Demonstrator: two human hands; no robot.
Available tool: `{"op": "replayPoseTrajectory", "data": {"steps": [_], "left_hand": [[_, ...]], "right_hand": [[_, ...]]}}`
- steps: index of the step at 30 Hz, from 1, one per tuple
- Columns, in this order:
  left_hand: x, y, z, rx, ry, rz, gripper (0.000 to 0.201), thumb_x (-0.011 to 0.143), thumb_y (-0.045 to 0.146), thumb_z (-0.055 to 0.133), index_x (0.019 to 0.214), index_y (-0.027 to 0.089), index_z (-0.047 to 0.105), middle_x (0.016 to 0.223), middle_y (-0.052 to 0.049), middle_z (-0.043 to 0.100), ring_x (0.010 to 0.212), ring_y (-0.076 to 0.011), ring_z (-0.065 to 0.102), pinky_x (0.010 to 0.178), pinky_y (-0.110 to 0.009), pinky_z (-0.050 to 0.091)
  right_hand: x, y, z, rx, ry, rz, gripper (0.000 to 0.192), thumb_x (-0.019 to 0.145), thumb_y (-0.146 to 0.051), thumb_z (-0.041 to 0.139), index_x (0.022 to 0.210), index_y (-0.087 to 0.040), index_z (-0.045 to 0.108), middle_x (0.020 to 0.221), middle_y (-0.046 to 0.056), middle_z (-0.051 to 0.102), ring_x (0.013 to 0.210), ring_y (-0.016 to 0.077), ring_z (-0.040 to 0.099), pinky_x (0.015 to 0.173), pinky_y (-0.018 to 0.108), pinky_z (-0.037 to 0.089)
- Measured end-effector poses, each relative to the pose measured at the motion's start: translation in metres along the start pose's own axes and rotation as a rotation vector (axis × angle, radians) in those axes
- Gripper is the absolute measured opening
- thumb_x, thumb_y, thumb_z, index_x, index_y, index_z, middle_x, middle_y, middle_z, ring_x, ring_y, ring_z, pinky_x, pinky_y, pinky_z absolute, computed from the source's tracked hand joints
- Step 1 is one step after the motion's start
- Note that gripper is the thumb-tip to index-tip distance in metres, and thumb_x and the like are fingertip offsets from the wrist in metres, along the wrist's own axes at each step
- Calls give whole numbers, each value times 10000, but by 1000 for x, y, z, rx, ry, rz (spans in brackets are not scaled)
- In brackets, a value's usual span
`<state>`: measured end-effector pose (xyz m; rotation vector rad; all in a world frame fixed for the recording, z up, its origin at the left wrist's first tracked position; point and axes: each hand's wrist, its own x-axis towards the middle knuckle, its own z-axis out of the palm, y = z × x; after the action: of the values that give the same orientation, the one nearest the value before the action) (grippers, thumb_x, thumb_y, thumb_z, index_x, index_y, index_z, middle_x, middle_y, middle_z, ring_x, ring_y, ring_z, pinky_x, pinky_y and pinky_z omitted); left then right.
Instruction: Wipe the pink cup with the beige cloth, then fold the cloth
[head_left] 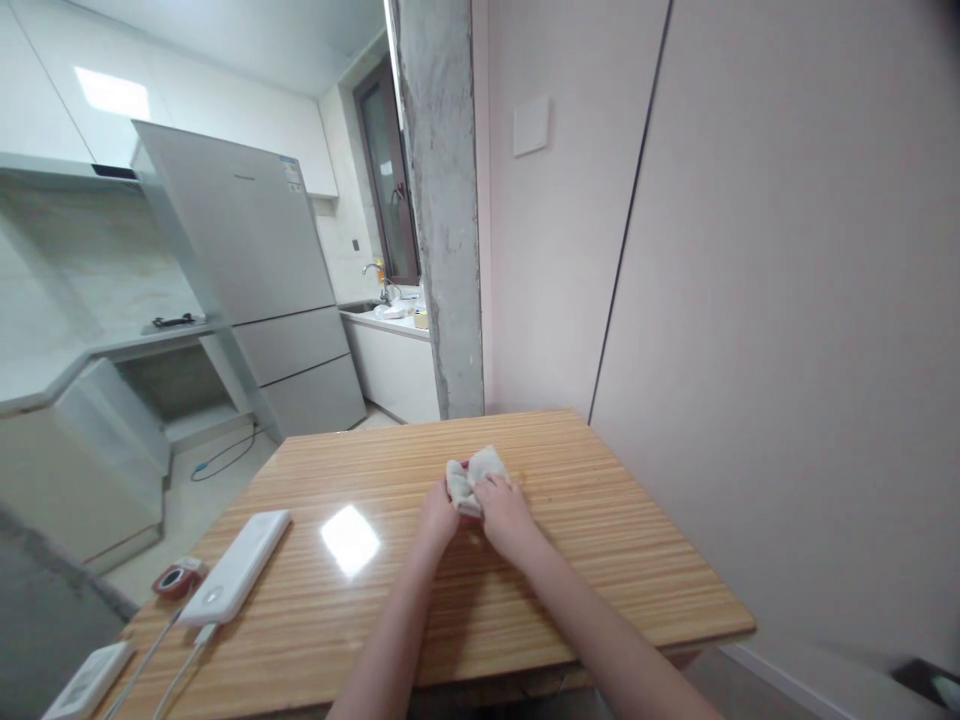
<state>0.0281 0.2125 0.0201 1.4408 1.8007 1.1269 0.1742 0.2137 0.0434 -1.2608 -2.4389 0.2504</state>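
From the head view, the left hand [437, 518] and the right hand [504, 510] meet near the middle of the wooden table [645, 560], both with fingers closed on a small crumpled white cloth [472, 476] that shows a bit of red and rests on the tabletop. Well apart, toward the table's left end, lie a white power bank [236, 565] with cables, a small red object [177, 579] and a white device [88, 682]; a refrigerator [247, 280] stands in the kitchen beyond.

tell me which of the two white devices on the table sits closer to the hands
The long white power bank, lying fully on the table; the smaller white device sits at the near left corner.
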Motion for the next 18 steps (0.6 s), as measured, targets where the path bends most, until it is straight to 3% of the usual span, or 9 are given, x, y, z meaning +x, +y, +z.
{"op": "replayPoseTrajectory", "data": {"steps": [3, 7, 10, 15, 18], "left_hand": [[-1, 0, 1, -46, 50, 34, 360, 774, 305, 576, 1120, 242, 650, 999, -78, 722, 996, -260, 633, 867, -334, 455], [9, -10, 6, -132, 94, 77, 319, 779, 222, 517, 1058, 178, 664, 994, -99, 712, 968, -241, 633, 905, -362, 451], [17, -13, 11, -338, 146, 58, 336, 712, 158, 565, 1038, 157, 646, 1031, -99, 696, 1008, -227, 622, 949, -361, 445], [19, 1, 26, -864, 187, -58, 603, 761, 263, 589, 1328, 210, 394, 1195, -108, 618, 981, -201, 649, 838, -316, 523], [20, 3, 32, -944, 181, -74, 579, 800, 355, 568, 1322, 208, 366, 1126, -104, 638, 920, -191, 667, 779, -296, 542]], "right_hand": [[-4, -1, 14, -73, -15, -32, 311, 844, -154, 495, 1146, -161, 569, 1216, 143, 597, 1281, 282, 383, 902, 400, 378], [3, 6, 12, -90, -32, -78, 228, 846, -163, 518, 1058, -171, 602, 1093, 111, 638, 1107, 247, 493, 837, 342, 392], [13, 11, 7, -65, -39, -110, 235, 794, -147, 587, 1027, -164, 620, 1035, 96, 644, 992, 230, 528, 795, 319, 391], [27, 2, 10, -31, 127, -110, 254, 877, -95, 438, 990, -183, 648, 993, 101, 643, 1003, 229, 507, 795, 335, 360], [30, -4, 25, 35, 223, -70, 293, 869, -113, 468, 1104, -190, 626, 1076, 111, 633, 1069, 238, 482, 840, 347, 353]]}}
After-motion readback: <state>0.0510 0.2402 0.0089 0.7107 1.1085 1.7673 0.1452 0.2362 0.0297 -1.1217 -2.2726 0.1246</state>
